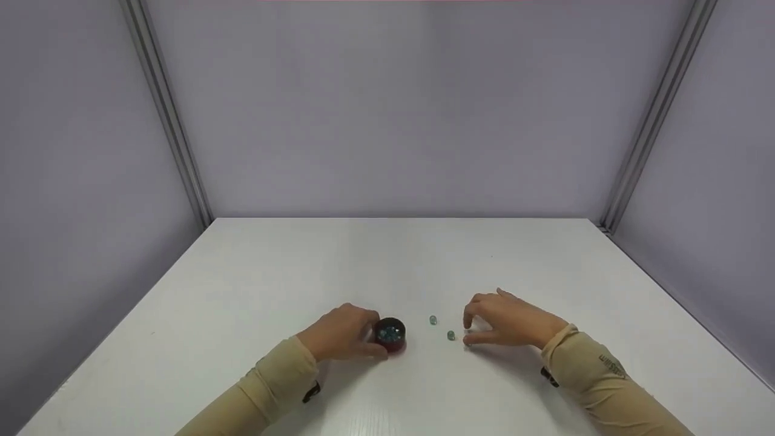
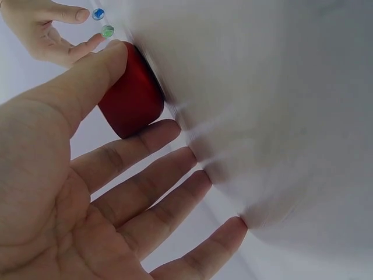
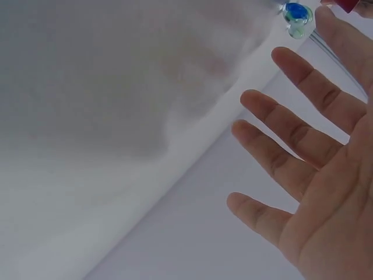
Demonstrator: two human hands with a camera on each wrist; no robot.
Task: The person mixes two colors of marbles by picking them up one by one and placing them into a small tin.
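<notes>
A small red cup [image 1: 390,335] stands upright on the white tabletop [image 1: 387,260], near the front edge and a little left of the middle, and its open top shows a cluster of blue-green glass marbles [image 1: 390,331] inside. The left hand [image 1: 342,333] is at the cup's left side: in the left wrist view the thumb [image 2: 87,81] presses against the red wall, while the other fingers [image 2: 145,175] are stretched out straight and spread, the nearest of them just at the cup's lower edge, so the hand steadies the cup rather than wrapping round it. Just right of the cup two loose marbles lie on the tabletop, apart from each other: one farther back [image 1: 433,320] and one nearer the front [image 1: 451,335]. The right hand [image 1: 505,321] hovers just right of that nearer marble, with thumb and forefinger bent toward each other and a gap between them, holding nothing; the right wrist view shows its fingers [image 3: 291,146] straight and fanned out. Both forearms wear beige sleeves [image 1: 599,378]. Grey-lilac panel walls [image 1: 387,109] with metal corner posts enclose the tabletop on three sides.
</notes>
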